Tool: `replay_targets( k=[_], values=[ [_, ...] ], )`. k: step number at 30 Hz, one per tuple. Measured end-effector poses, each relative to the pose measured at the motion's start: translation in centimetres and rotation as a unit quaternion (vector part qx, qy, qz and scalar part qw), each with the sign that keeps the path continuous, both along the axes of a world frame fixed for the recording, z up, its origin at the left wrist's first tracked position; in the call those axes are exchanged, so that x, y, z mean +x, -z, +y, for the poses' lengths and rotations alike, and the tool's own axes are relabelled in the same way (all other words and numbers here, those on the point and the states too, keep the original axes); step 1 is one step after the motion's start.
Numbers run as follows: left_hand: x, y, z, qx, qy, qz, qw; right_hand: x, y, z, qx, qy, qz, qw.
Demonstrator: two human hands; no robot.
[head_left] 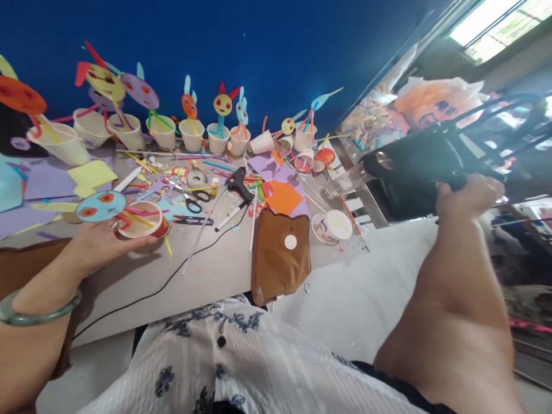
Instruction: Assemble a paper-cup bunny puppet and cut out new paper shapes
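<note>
My left hand (101, 241) is wrapped round a paper cup (142, 219) at the table's left front. From that cup rises a light blue oval face (101, 206) with orange eyes, along with red and yellow pipe cleaners. Stretched out to the right, my right hand (470, 195) has its fingers curled at the edge of a black bag (409, 172). Between the hands lie a black glue gun (240, 183), black-handled scissors (194, 201) and a brown cloth piece (282, 253) with a white dot.
Cups with paper-faced figures (192, 135) line the blue wall (259, 46). Paper scraps, purple sheets and an orange piece (282, 196) cover the table (215, 270). A black cord crosses the front. White tubs (338, 224) stand near the right edge, beside a stool.
</note>
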State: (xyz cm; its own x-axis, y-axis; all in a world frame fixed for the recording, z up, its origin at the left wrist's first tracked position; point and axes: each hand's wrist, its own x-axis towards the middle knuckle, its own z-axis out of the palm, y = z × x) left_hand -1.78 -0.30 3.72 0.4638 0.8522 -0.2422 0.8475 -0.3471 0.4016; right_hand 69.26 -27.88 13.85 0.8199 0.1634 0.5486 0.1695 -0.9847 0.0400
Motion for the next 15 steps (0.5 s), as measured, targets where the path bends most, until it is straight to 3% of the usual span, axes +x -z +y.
replay_targets(
  k=[4, 9, 11, 13, 15],
  values=[
    [-0.3, 0.1, -0.2, -0.018, 0.011, 0.043, 0.999, -0.2, 0.4, -1.1, 0.010, -0.037, 0.008, 0.999],
    [0.0, 0.0, -0.3, -0.014, -0.010, 0.023, 1.000, 1.0, 0.4, -3.0, 0.065, -0.183, 0.040, 0.980],
    [0.3, -0.1, -0.4, -0.015, -0.021, 0.015, 1.000, 1.0, 0.9, -2.1, 0.042, -0.153, 0.028, 0.987],
    [0.5, -0.2, -0.6, -0.019, -0.027, 0.017, 0.999, 0.7, 1.5, -0.6, 0.029, -0.041, 0.006, 0.999],
    [0.5, -0.3, -0.6, -0.015, -0.030, 0.019, 0.999, 0.2, 2.1, 0.9, 0.021, -0.008, 0.005, 1.000]
  ],
)
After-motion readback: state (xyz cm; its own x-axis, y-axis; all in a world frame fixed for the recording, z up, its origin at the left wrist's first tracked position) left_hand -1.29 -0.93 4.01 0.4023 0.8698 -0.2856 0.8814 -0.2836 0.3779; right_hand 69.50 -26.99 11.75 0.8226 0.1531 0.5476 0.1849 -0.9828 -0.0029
